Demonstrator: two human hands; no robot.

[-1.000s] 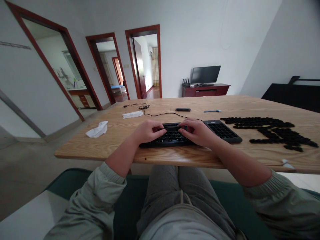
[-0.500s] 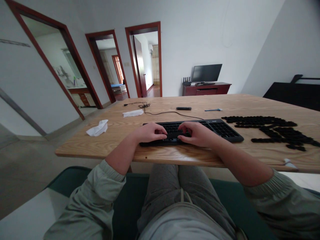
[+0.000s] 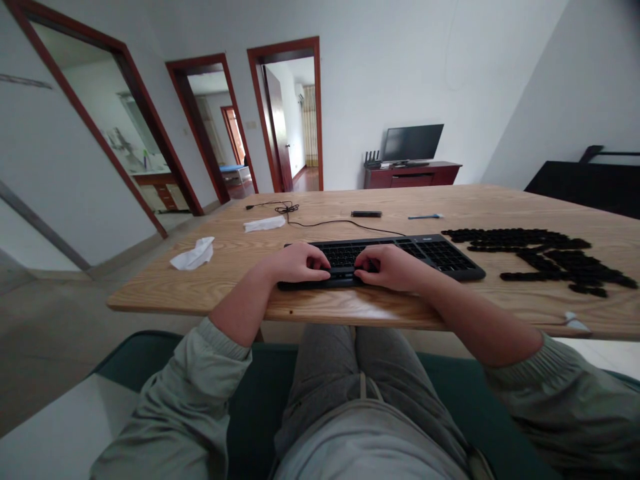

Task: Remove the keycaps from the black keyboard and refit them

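Note:
A black keyboard (image 3: 453,265) lies near the front edge of the wooden table. Several rows of small black pieces that look like keycaps (image 3: 530,238) are laid out to its right. My left hand (image 3: 299,262) is closed over the keyboard's front left part, thumb and fingers pinched together. My right hand (image 3: 393,267) is pinched in the same way, a short distance to the right. Between them runs a long black key (image 3: 343,271), like a space bar, its ends at my fingertips. Whether it sits in the keyboard or just above it, I cannot tell.
Crumpled white tissues (image 3: 194,255) lie at the left. The keyboard's cable (image 3: 350,223) runs to a coil at the back left. A dark bar-shaped object (image 3: 366,214) and a blue toothbrush-like tool (image 3: 425,217) lie behind the keyboard. The wooden table (image 3: 200,297) has its edge close to my lap.
My right fingers have curled in tighter and shifted slightly left. The long black key between my hands shows a narrower face than before. The whole view has shifted slightly.

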